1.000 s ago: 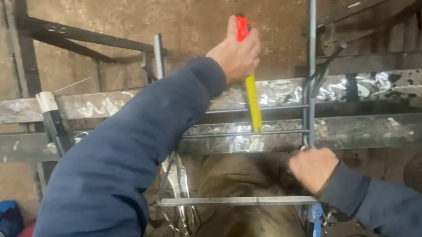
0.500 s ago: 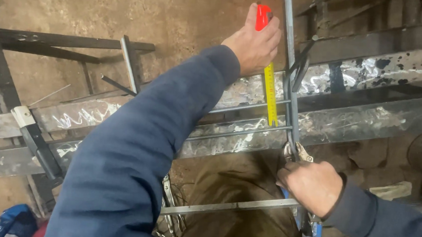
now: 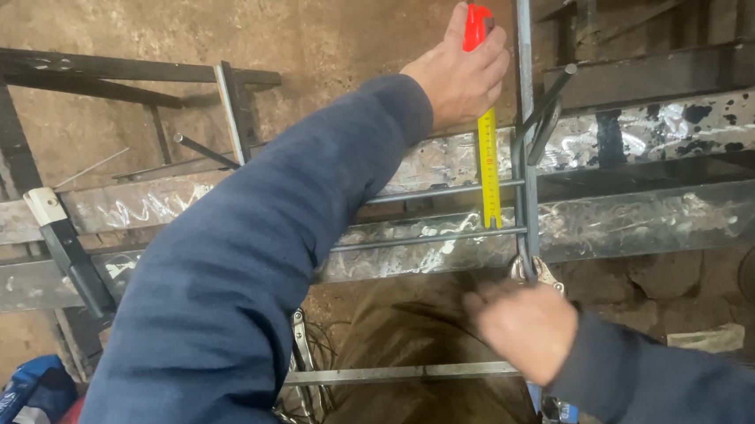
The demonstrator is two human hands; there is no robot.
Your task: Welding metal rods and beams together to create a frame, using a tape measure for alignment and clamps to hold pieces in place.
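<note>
Over the two long, weld-spattered steel beams [image 3: 661,214] that run across the dirt floor, we see the left hand [image 3: 459,78] closed around a red-cased tape measure [image 3: 476,26], thumb up along the case. Its yellow blade [image 3: 488,171] hangs down from the fist and ends on the lower of two thin grey steel rods [image 3: 429,239] lying across the beams, just beside the upright grey steel bar [image 3: 524,143] that crosses them. The right hand [image 3: 520,326] is below, blurred, with its fingers curled at the silvery locking pliers [image 3: 533,272] that sit at the foot of the upright bar; we cannot tell whether it grips them firmly or only touches them. A flat steel strip [image 3: 401,375] lies lower down, and a black clamp with a pale head [image 3: 65,243] sits on the beam at the left.

We judge the reading to be the weak point. The blade is held free in the air and slightly off the line of the bar, so a small tilt of the wrist would give a false length. Should the right hand nudge the pliers, the bar could shift against the rods and spoil the spacing. The blade's tip only rests on a round rod, and it could slip off.
</note>
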